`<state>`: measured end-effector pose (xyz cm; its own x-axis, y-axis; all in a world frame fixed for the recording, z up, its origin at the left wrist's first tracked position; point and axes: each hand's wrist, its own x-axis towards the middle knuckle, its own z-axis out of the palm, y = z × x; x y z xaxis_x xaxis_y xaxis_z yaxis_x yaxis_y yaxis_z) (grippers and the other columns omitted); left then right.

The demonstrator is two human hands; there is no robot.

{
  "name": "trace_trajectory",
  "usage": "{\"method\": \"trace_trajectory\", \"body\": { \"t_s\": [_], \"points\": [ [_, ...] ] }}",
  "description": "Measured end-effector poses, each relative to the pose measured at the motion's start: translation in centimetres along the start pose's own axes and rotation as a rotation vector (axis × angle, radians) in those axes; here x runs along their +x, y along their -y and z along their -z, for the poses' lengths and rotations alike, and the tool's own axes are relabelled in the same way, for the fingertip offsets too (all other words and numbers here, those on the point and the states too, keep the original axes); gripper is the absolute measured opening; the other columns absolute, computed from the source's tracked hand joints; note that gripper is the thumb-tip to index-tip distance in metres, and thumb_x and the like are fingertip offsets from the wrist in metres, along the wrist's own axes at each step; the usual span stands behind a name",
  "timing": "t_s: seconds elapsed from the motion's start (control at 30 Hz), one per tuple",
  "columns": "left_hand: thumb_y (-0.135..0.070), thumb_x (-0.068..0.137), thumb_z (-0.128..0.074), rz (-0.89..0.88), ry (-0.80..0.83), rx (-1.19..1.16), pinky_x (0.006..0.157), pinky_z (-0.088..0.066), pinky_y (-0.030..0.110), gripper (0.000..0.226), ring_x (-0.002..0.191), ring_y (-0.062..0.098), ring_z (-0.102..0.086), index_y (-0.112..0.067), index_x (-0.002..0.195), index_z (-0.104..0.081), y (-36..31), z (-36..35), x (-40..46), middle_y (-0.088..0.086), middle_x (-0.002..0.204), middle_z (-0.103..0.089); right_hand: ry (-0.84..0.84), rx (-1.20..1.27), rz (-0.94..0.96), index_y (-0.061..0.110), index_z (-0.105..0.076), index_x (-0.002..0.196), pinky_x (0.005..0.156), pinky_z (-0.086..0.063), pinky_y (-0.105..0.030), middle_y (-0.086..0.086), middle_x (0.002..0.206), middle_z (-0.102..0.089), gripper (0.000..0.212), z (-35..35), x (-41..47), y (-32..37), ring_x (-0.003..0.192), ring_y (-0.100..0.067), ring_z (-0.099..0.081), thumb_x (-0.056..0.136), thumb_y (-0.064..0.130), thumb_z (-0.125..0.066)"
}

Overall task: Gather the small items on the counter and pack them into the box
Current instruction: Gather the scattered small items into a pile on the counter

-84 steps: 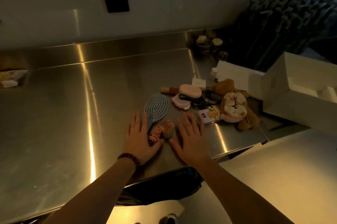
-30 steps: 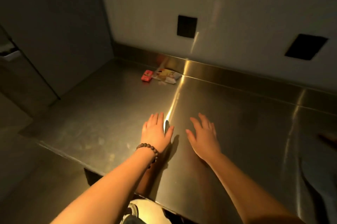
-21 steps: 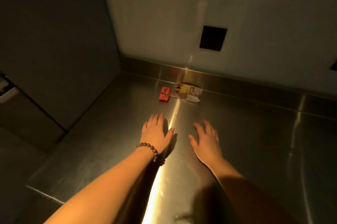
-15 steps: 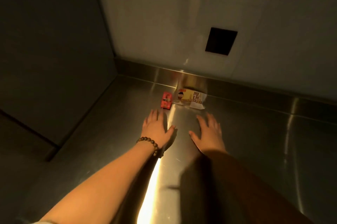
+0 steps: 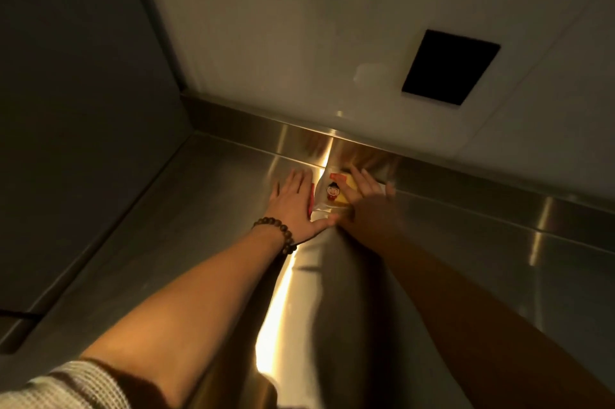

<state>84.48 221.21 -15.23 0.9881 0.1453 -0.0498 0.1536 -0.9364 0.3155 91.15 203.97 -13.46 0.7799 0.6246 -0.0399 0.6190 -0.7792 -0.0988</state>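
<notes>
A small red packet (image 5: pixel 312 200) and a white snack packet (image 5: pixel 331 192) with a cartoon figure and a yellow patch lie at the back of the steel counter (image 5: pixel 199 242), against its raised rear lip. My left hand (image 5: pixel 293 205), with a bead bracelet on its wrist, lies flat over most of the red packet, so only a sliver shows. My right hand (image 5: pixel 366 205) rests with spread fingers on the right part of the white packet. Neither hand is closed around anything. The box is out of view.
A white wall with a black square plate (image 5: pixel 449 67) rises behind the counter. A dark panel (image 5: pixel 83 109) closes off the left side, forming a corner. A bright glare streak runs along the counter between my forearms.
The view swung left from the pile of items and the box to this corner. Both hands slid forward across the counter and now lie on the two packets.
</notes>
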Motion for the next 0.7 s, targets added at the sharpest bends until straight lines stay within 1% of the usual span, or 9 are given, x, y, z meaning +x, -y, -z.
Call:
{"method": "trace_trajectory", "body": {
  "t_s": [0.07, 0.17, 0.23, 0.3, 0.37, 0.43, 0.5, 0.6, 0.7],
  "points": [
    [-0.090, 0.065, -0.030, -0.007, -0.020, -0.014, 0.116, -0.004, 0.046, 0.114, 0.143, 0.019, -0.009, -0.016, 0.148, -0.008, 0.0, -0.3, 0.0, 0.004, 0.156, -0.014, -0.012, -0.002, 0.013, 0.039, -0.015, 0.149, 0.114, -0.009, -0.056, -0.003, 0.161, -0.010, 0.073, -0.3, 0.2, 0.0, 0.147, -0.021, -0.008, 0.087, 0.059, -0.049],
    [-0.083, 0.070, -0.037, -0.024, -0.056, -0.055, 0.114, -0.006, 0.040, 0.103, 0.139, 0.022, -0.020, -0.016, 0.146, -0.019, 0.0, -0.1, -0.8, 0.004, 0.151, -0.025, 0.000, 0.005, 0.007, 0.041, -0.014, 0.149, 0.115, -0.014, -0.052, -0.003, 0.160, -0.011, 0.068, -0.6, -0.2, 0.0, 0.147, -0.022, -0.008, 0.090, 0.060, -0.043],
    [-0.071, 0.075, -0.048, -0.029, -0.065, -0.105, 0.112, -0.011, 0.035, 0.089, 0.136, 0.023, -0.024, -0.017, 0.143, -0.026, -0.3, -0.2, -1.9, 0.005, 0.148, -0.030, -0.014, 0.000, -0.001, 0.041, -0.018, 0.148, 0.114, -0.017, -0.049, -0.002, 0.160, -0.014, 0.067, -0.7, -0.9, 0.0, 0.146, -0.022, -0.011, 0.089, 0.061, -0.043],
    [-0.053, 0.080, -0.056, -0.011, -0.074, -0.187, 0.110, -0.018, 0.032, 0.076, 0.134, 0.022, -0.027, -0.017, 0.142, -0.031, -0.8, -0.2, -3.4, 0.004, 0.146, -0.033, -0.037, -0.019, -0.009, 0.041, -0.022, 0.147, 0.112, -0.020, -0.046, -0.003, 0.158, -0.020, 0.068, -0.9, -2.1, 0.1, 0.144, -0.023, -0.017, 0.087, 0.063, -0.044],
    [-0.040, 0.083, -0.057, 0.001, -0.081, -0.246, 0.107, -0.021, 0.027, 0.066, 0.133, 0.020, -0.028, -0.016, 0.140, -0.034, -1.3, -0.2, -5.3, 0.004, 0.144, -0.034, -0.038, -0.034, -0.034, 0.042, -0.023, 0.147, 0.109, -0.021, -0.042, -0.002, 0.157, -0.022, 0.068, -1.2, -4.1, 0.4, 0.141, -0.023, -0.022, 0.085, 0.064, -0.045],
    [-0.033, 0.084, -0.055, -0.011, -0.079, -0.263, 0.106, -0.023, 0.025, 0.062, 0.131, 0.019, -0.029, -0.014, 0.139, -0.036, -2.0, -0.2, -7.3, 0.004, 0.141, -0.036, -0.054, -0.033, -0.071, 0.044, -0.025, 0.146, 0.107, -0.020, -0.040, -0.001, 0.156, -0.025, 0.068, -1.4, -6.6, 0.7, 0.140, -0.022, -0.025, 0.084, 0.064, -0.046],
    [-0.027, 0.083, -0.056, -0.035, -0.074, -0.271, 0.105, -0.025, 0.024, 0.059, 0.128, 0.019, -0.030, -0.012, 0.137, -0.040, -2.8, -0.1, -9.5, 0.005, 0.138, -0.038, -0.060, -0.036, -0.107, 0.044, -0.026, 0.146, 0.105, -0.022, -0.041, 0.000, 0.155, -0.028, 0.069, -1.6, -9.6, 1.0, 0.139, -0.023, -0.027, 0.083, 0.064, -0.047],
    [-0.018, 0.080, -0.058, -0.097, -0.079, -0.276, 0.100, -0.027, 0.022, 0.053, 0.123, 0.021, -0.033, -0.010, 0.130, -0.047, -4.1, -0.2, -12.9, 0.007, 0.131, -0.044, -0.056, -0.018, -0.177, 0.043, -0.031, 0.144, 0.101, -0.026, -0.046, -0.003, 0.151, -0.034, 0.067, -1.6, -14.5, 1.3, 0.135, -0.026, -0.033, 0.081, 0.064, -0.047],
    [-0.015, 0.078, -0.059, -0.147, -0.076, -0.298, 0.097, -0.025, 0.019, 0.049, 0.119, 0.022, -0.036, -0.008, 0.126, -0.051, -5.9, -0.9, -15.7, 0.008, 0.125, -0.048, -0.114, -0.023, -0.273, 0.038, -0.046, 0.137, 0.095, -0.035, -0.050, -0.008, 0.140, -0.049, 0.065, -1.7, -19.9, 1.6, 0.123, -0.034, -0.047, 0.079, 0.067, -0.041]
  ]
}}
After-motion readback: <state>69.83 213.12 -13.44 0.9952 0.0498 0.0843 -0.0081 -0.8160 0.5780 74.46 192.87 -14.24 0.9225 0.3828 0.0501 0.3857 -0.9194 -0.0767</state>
